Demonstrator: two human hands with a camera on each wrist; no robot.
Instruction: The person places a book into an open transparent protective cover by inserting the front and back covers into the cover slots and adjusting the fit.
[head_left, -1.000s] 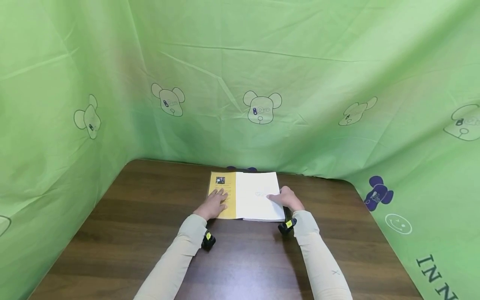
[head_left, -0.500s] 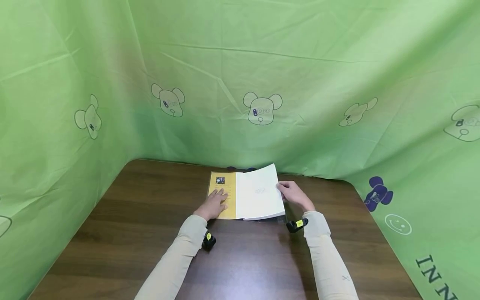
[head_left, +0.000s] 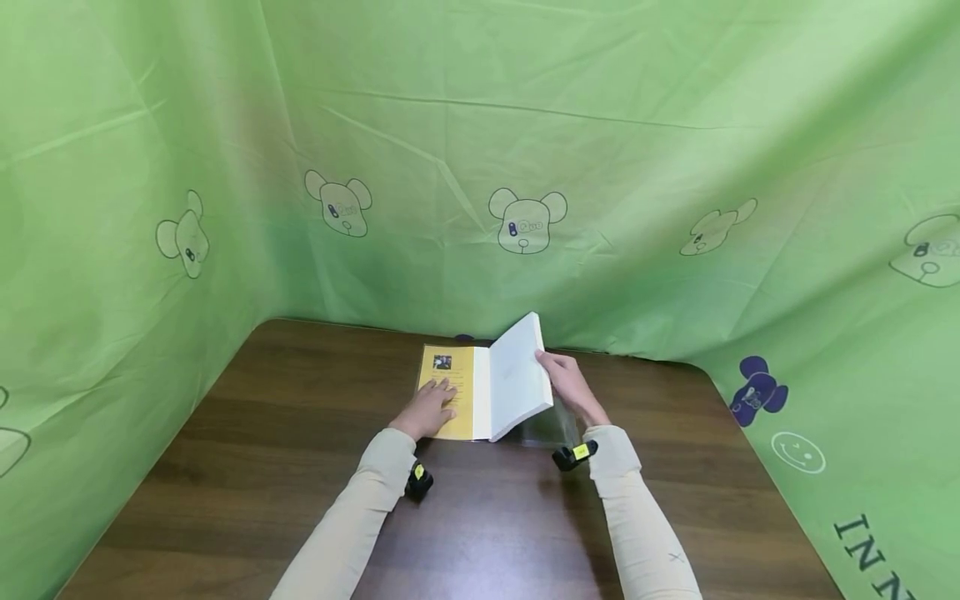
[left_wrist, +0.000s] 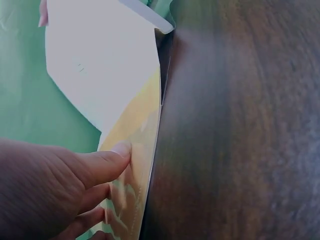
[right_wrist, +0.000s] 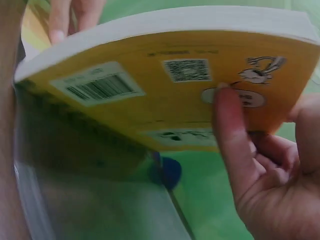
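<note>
A book (head_left: pixel 517 375) with a yellow cover lies at the back of the table, its white-faced page block raised and tilted at the right side. My right hand (head_left: pixel 572 385) grips that raised edge; in the right wrist view a finger presses the yellow back cover (right_wrist: pixel 150 110), which carries a barcode and a QR code. My left hand (head_left: pixel 427 410) rests with spread fingers on the yellow flap (head_left: pixel 462 421) at the left. In the left wrist view, the thumb lies on this flap. Under the lifted block, a clear plastic cover (head_left: pixel 551 429) lies on the table.
The brown wooden table (head_left: pixel 480 517) stretches toward me and to both sides. A green cloth (head_left: pixel 420 283) with bear-head drawings hangs right behind the book and along both sides. Black wrist cameras sit on both wrists.
The page block has risen from lying nearly flat to a steep tilt, its right edge moving up and left with my right hand. The plastic cover beneath shows now. My left hand stays put.
</note>
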